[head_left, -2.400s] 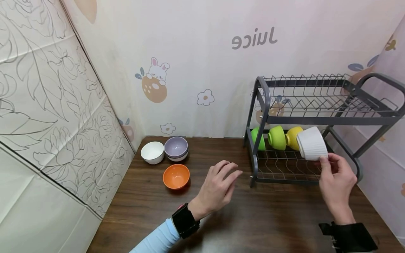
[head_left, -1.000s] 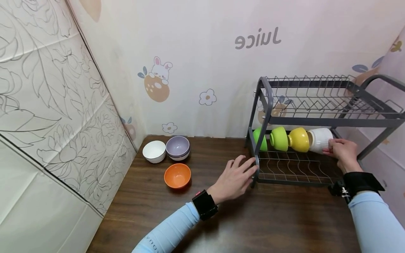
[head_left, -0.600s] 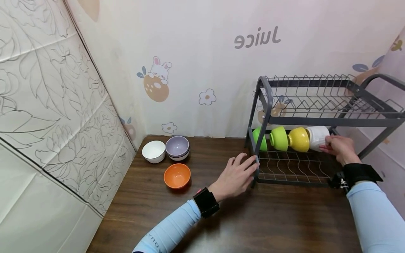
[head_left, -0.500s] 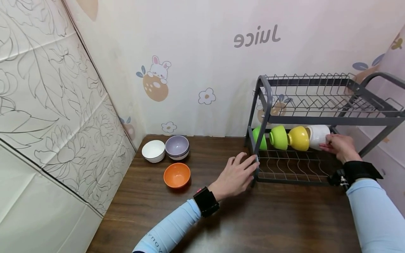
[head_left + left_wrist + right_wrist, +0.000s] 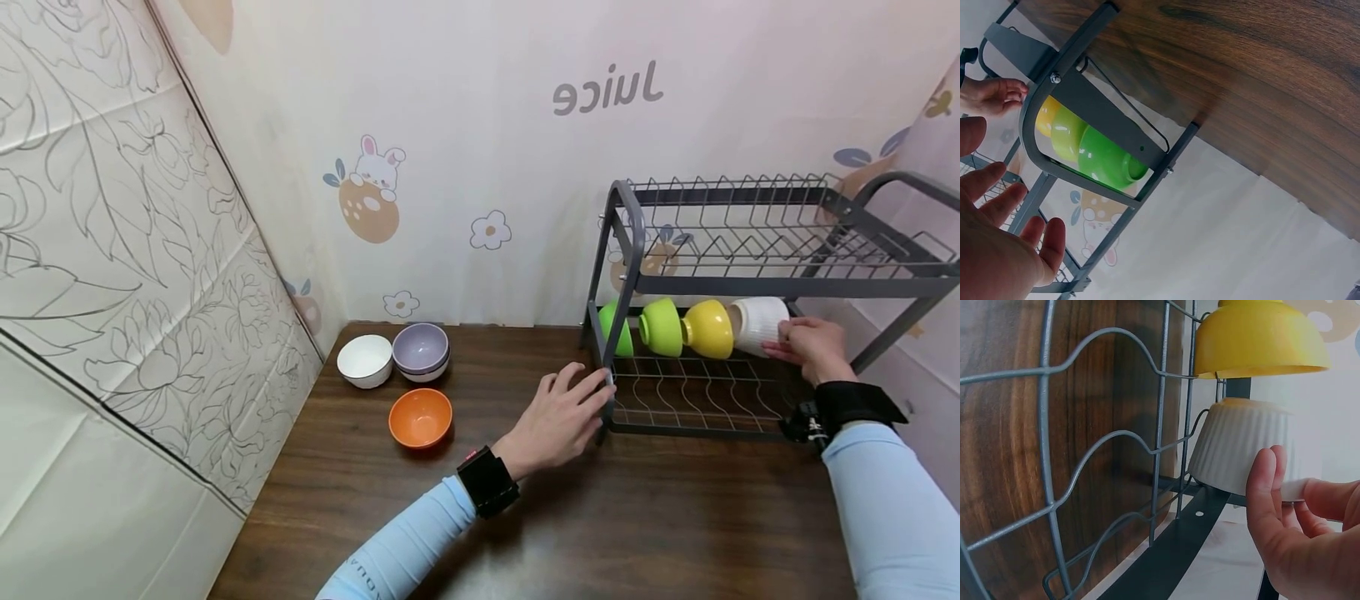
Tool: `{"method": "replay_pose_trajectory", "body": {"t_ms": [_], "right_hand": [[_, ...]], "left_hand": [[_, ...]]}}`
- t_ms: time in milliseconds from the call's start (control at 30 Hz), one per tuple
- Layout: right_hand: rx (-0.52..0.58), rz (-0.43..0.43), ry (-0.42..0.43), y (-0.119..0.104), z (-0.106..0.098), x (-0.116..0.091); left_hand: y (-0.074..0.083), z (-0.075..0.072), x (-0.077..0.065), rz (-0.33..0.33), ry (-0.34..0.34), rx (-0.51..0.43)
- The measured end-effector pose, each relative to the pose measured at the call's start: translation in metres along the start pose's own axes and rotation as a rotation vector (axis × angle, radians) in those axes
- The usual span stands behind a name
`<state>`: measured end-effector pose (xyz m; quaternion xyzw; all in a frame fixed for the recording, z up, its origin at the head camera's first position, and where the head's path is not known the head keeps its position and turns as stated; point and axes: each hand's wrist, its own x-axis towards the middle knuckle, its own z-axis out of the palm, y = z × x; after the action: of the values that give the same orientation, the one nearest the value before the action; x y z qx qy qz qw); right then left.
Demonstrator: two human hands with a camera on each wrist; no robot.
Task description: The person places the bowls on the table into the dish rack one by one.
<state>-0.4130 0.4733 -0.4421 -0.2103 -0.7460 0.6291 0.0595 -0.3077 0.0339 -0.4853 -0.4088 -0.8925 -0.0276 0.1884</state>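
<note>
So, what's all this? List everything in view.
Table: 1, brown, centre
Walls: 3, pale, printed, around it
Rack: 1, grey, table's right
Green bowls: 2, green, rack's lower left
Yellow bowl: 1, yellow, beside them
Ribbed bowl: 1, white, right of yellow
White bowl: 1, white, table's back left
Stacked bowls: 2 or more, purple topmost, beside it
Orange bowl: 1, orange, in front of those
Sleeves: 2, blue, forearms
Wristbands: 2, black, wrists
Left hand: 1, bare, by rack's left
Right hand: 1, bare, pinching ribbed bowl
</note>
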Motion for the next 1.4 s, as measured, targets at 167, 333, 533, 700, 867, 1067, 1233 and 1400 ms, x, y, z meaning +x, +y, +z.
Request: {"method": "replay_pose_trajectory", "body": {"t_ms": [167,333,533,700,867,1067,1233,1400], "right_hand": [[0.017,-0.034,0.043,0.003,0.002,-0.005],[-0.087,-0.084,0.084,0.006,0.004,-0.009],[-0.179,-0.132,0.113,0.012,0.006,-0.013],[-0.249,-0.195,0.148,0.018,0.008,-0.015],[-0.298,-0.201,0.177,0.018,0.009,-0.017],[-0.293,-0.227,0.177,0.012,0.013,-0.016],[-0.358,-0.279,0.205,0.013,0.013,-0.019],[-0.551,-0.439,0.314,0.016,0.018,-0.045]], "left_hand": [[0.0,0.003,-0.001,-0.004,0.019,-0.008],[0.0,0.004,-0.002,-0.001,0.025,-0.002],[0.001,0.004,-0.002,-0.004,0.002,-0.004],[0.002,0.005,-0.003,-0.008,-0.015,-0.021],[0.001,0.005,-0.003,-0.007,-0.008,-0.016],[-0.001,0.001,0.0,0.0,-0.004,0.003],[-0.003,0.0,-0.001,-0.003,0.014,-0.002],[-0.004,-0.011,-0.008,-0.026,0.109,-0.041]]}}
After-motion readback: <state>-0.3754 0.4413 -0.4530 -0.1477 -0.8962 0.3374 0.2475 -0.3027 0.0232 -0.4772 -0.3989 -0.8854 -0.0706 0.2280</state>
